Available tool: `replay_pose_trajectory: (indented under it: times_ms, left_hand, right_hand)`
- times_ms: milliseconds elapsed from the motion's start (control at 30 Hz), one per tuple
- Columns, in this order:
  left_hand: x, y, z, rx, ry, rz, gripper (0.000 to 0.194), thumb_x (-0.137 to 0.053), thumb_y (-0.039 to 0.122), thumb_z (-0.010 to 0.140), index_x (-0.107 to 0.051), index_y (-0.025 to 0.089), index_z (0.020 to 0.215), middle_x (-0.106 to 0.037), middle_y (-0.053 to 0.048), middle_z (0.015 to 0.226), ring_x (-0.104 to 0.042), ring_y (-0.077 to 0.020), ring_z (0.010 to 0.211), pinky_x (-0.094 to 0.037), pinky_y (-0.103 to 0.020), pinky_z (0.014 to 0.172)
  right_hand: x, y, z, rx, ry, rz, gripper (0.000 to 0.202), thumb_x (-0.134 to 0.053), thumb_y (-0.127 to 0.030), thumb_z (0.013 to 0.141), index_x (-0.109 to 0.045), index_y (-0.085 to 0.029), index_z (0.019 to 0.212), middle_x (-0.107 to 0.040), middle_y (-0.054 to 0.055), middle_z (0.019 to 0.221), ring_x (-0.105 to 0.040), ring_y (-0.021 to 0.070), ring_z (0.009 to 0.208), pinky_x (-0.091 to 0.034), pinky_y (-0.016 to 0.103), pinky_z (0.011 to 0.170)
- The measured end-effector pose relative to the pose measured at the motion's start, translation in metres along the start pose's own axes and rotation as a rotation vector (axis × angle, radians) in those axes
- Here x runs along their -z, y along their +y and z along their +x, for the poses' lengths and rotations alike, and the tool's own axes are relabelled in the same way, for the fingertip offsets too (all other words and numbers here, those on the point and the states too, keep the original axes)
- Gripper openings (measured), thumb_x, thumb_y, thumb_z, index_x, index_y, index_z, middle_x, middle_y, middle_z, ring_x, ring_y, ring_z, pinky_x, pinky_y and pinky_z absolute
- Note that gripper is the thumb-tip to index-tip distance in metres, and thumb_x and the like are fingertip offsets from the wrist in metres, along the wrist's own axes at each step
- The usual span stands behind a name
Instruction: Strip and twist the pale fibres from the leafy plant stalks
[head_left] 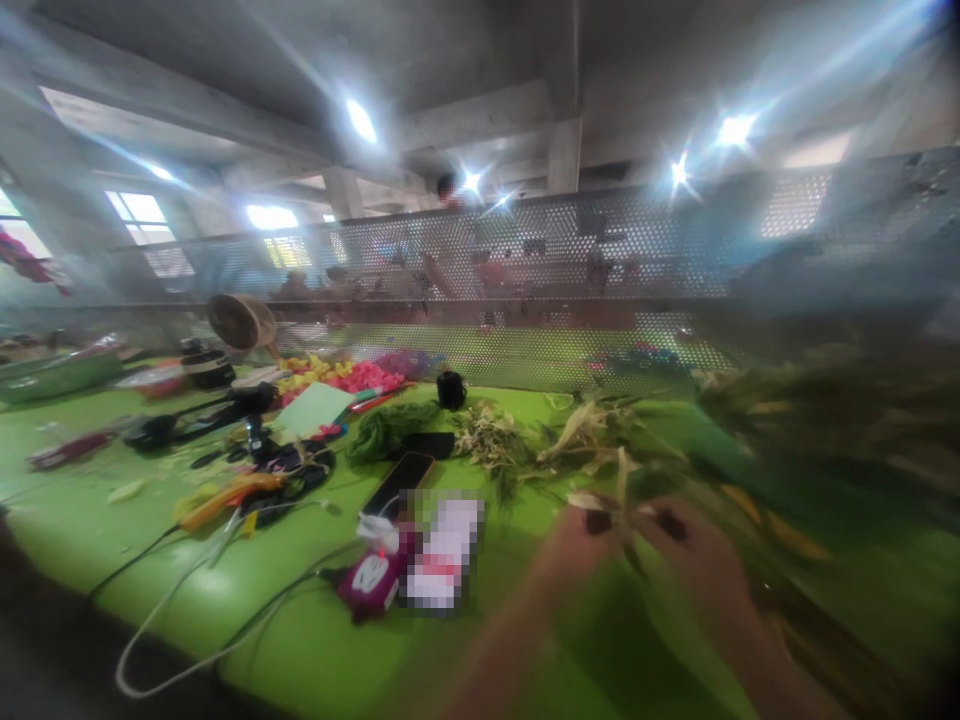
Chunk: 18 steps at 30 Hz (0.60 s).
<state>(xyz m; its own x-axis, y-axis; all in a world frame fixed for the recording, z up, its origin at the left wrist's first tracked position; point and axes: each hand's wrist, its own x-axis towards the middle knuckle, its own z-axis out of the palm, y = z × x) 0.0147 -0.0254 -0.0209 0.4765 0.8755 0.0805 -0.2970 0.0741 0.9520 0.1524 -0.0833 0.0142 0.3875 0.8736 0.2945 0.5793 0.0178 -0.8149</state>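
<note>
At the right of the green table, my left hand (581,532) and my right hand (679,530) are close together, both blurred. Their fingers are closed on a pale strip of dried leaf (622,485) that stands up between them. Just beyond my hands lies a loose bunch of dried leaves (585,432). A small heap of pale dried plant bits (491,437) is left of that bunch. To the right of my right hand is a large blurred pile of dried leaves (810,410), with dark green sheeting under it.
A phone (397,485), a purple device (375,578) and a pixelated pale rectangle (446,550) lie left of my hands. Farther left are an orange glue gun (232,498), trailing cables (161,690) and pink petals (367,377). A perforated metal screen (517,255) rises behind the table.
</note>
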Motion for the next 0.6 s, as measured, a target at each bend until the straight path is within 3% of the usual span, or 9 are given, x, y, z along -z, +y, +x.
replay_pose_trajectory:
  times_ms: [200,400,600]
  left_hand:
    - [0.002,-0.006,0.001,-0.083,0.025,0.196,0.041,-0.074,0.045,0.067,-0.064,0.014,0.091,-0.063,-0.004,0.079,-0.053,-0.0153,0.072,-0.041,-0.026,0.067]
    - [0.001,-0.004,0.003,-0.012,0.026,0.005,0.043,-0.078,0.041,0.062,-0.066,0.014,0.092,-0.065,-0.005,0.08,-0.056,-0.016,0.073,-0.042,-0.027,0.07]
    - [-0.005,0.004,0.0,0.058,0.143,-0.148,0.048,-0.083,0.039,0.054,-0.063,0.013,0.089,-0.063,-0.004,0.077,-0.054,-0.0127,0.067,-0.04,-0.024,0.063]
  right_hand:
    - [-0.004,0.003,-0.001,-0.062,-0.016,0.087,0.024,-0.063,-0.046,0.072,-0.063,-0.022,0.065,-0.066,-0.002,0.058,-0.057,0.0163,0.055,-0.037,0.024,0.049]
    - [-0.006,0.007,0.002,-0.134,-0.086,0.197,0.024,-0.063,-0.044,0.071,-0.063,-0.021,0.065,-0.066,0.0,0.059,-0.057,0.0161,0.055,-0.038,0.024,0.049]
    - [-0.007,0.01,0.003,-0.151,-0.172,0.254,0.029,-0.06,-0.049,0.075,-0.063,-0.021,0.069,-0.068,0.0,0.063,-0.056,0.0152,0.057,-0.04,0.024,0.051]
